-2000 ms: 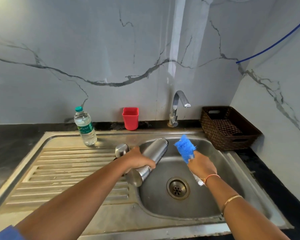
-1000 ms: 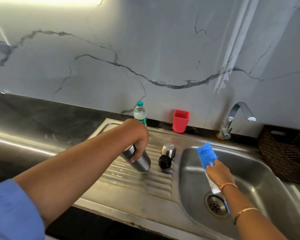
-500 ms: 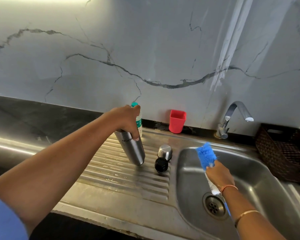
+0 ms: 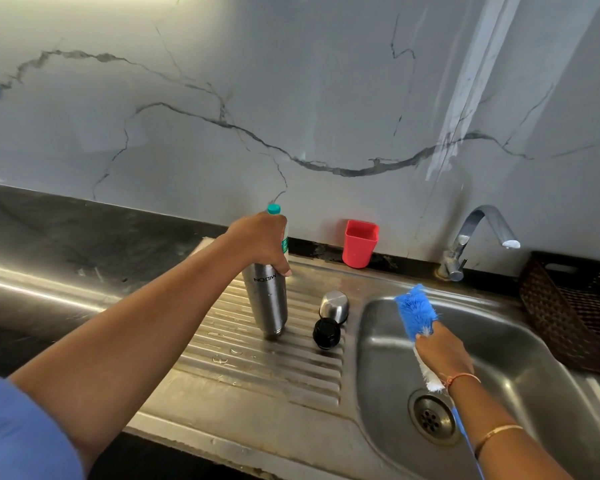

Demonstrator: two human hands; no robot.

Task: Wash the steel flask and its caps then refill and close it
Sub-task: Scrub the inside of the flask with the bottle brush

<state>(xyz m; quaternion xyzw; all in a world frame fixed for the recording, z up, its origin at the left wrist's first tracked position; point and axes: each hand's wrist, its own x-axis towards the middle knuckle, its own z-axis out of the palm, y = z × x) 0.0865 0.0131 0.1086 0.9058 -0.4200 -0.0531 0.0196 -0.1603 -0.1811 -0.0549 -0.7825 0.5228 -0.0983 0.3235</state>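
Blue sleeve [image 4: 18, 431] on left arm; right wrist: orange thread [image 4: 463, 377], thin gold bangle [image 4: 497, 432].

A kitchen. A stainless steel sink [image 4: 520, 362] with a ribbed draining board [image 4: 257, 362] and a curved tap [image 4: 478, 233] is set into a dark stone bench [image 4: 66, 230], backed by a pale, marble-veined wall [image 4: 291, 98]. A red plastic cup [image 4: 359, 244] and a woven basket [image 4: 568, 306] sit by the sink.

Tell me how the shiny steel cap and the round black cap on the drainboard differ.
The shiny steel cap is mirror-bright and domed; the round black cap is dark and flatter. The shiny steel cap sits behind, the round black cap in front. Both rest on the ribbed steel drainboard.
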